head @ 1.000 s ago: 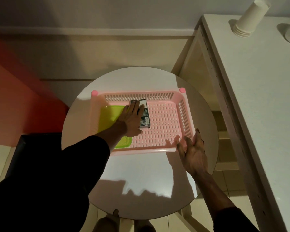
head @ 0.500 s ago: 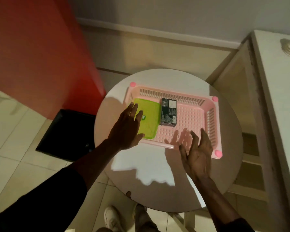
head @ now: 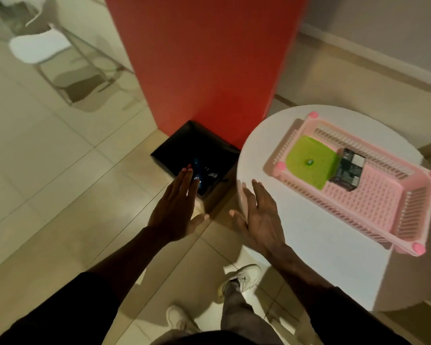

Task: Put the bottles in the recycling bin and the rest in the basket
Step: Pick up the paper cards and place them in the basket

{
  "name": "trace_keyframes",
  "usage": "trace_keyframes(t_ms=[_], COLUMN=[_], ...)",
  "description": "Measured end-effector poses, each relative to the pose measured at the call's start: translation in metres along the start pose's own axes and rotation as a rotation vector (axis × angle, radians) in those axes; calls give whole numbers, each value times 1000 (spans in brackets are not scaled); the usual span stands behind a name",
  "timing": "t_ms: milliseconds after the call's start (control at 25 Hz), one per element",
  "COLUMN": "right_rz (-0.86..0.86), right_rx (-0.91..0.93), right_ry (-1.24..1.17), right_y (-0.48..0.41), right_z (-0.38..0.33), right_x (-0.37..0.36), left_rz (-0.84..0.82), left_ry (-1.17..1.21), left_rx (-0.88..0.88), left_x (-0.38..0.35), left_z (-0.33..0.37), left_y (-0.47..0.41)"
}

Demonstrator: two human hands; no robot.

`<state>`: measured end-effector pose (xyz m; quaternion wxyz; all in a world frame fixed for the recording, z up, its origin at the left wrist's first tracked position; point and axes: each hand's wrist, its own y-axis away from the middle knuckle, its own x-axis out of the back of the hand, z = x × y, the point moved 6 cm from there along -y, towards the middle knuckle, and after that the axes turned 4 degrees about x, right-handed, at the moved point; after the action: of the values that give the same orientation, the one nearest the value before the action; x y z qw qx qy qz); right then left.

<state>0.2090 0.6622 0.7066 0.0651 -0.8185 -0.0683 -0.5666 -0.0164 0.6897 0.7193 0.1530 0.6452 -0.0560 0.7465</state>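
Note:
A pink slotted basket [head: 373, 210] sits on the round white table [head: 316, 257] at the right. Inside it lie a green flat packet [head: 309, 161] and a dark box [head: 346, 170], side by side. A black bin [head: 182, 145] stands on the floor left of the table; something dark and shiny with a blue glint [head: 200, 170] lies inside, too blurred to name. My left hand [head: 176, 207] is flat with fingers straight, over the bin's near edge, holding nothing. My right hand [head: 259, 215] is spread over the table's left edge, also empty.
A red pillar [head: 204, 58] rises right behind the bin. A white chair [head: 40, 46] with metal legs stands at the far left on the tiled floor. My shoes [head: 241, 277] are below, between bin and table. A beige wall base runs behind the table.
My view has swung left, so the bin and floor come into view. Both hands have pulled off the basket; the left now hovers over the bin, the right over the table's edge.

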Motion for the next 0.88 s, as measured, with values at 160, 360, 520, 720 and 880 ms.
trace_keyframes(t_ms=[160, 360, 520, 720, 880], right_rz=[-90, -231, -330, -485, -543], right_rx=[141, 244, 335, 431, 548], right_ry=[65, 68, 86, 97, 106], right_y=[15, 38, 50, 50, 38], right_z=[-83, -171, -226, -273, -306], right_x=[-39, -97, -153, -219, -267], left_rz=[26, 47, -25, -183, -260], left_ry=[37, 122, 72, 98, 127], left_rx=[137, 294, 477, 632, 740], left_x=[-14, -38, -71, -123, -154], left_z=[-70, -146, -196, -235, -259], left_y=[92, 208, 289, 351, 374])
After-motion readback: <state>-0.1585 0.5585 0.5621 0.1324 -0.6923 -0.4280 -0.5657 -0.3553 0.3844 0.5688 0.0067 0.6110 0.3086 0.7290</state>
